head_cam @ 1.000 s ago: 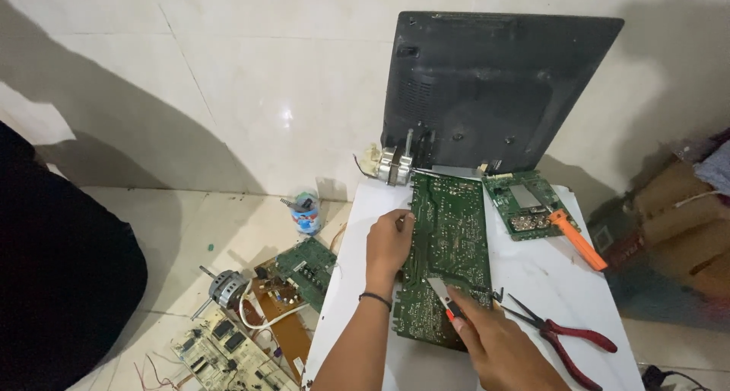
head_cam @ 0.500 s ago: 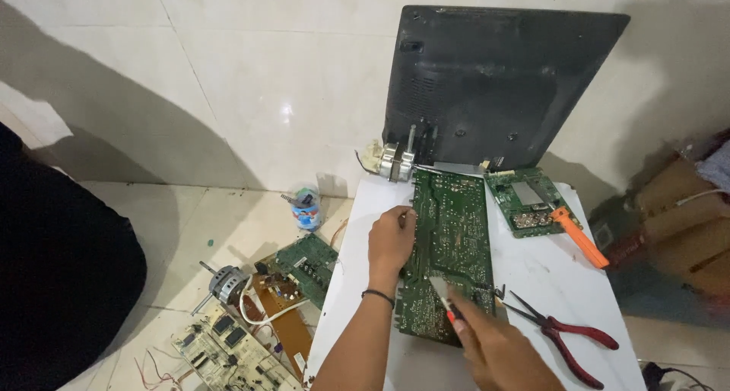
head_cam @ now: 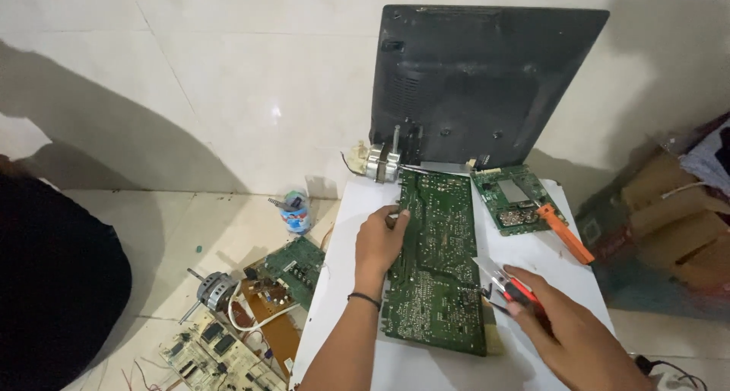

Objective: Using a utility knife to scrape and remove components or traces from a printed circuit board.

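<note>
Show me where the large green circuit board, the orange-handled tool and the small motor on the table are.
large green circuit board (head_cam: 437, 262): head view, middle of its solder side.
orange-handled tool (head_cam: 566, 235): head view, on its handle.
small motor (head_cam: 378, 163): head view, on its metal body.

Large circuit board (head_cam: 439, 265) lies on bench (head_cam: 547, 262); smaller board (head_cam: 511, 199) far right of it, panel (head_cam: 487, 83) behind, loose boards (head_cam: 258, 315) on floor (head_cam: 220, 231) left.

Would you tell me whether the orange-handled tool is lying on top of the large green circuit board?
No, the orange-handled tool lies on the white table beside the smaller green board, apart from the large green circuit board.
</note>
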